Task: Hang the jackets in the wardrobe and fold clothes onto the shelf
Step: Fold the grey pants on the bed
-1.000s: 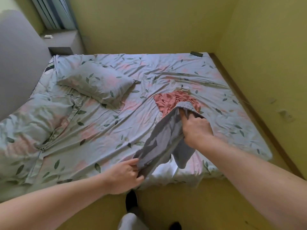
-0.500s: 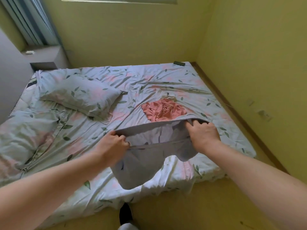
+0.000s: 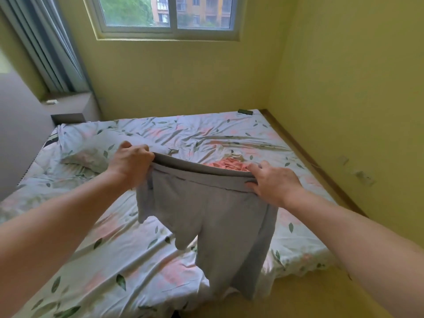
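Note:
A pair of grey shorts (image 3: 213,216) hangs in the air over the bed, held up by its waistband. My left hand (image 3: 129,164) grips the left end of the waistband. My right hand (image 3: 274,183) grips the right end, fingers over the band. The two legs dangle down toward the bed's front edge. Behind the waistband a pink garment (image 3: 229,165) lies crumpled on the sheet, partly hidden by the shorts.
The bed (image 3: 114,260) with a leaf-patterned sheet fills the room between yellow walls. A pillow (image 3: 91,152) lies at the left behind my left hand. A small dark object (image 3: 245,111) sits at the bed's far corner. A window (image 3: 169,17) is above.
Both hands have lifted the shorts off the bed and spread the waistband wide. My left hand moved from the hem up to the waistband. The view tilted up toward the window.

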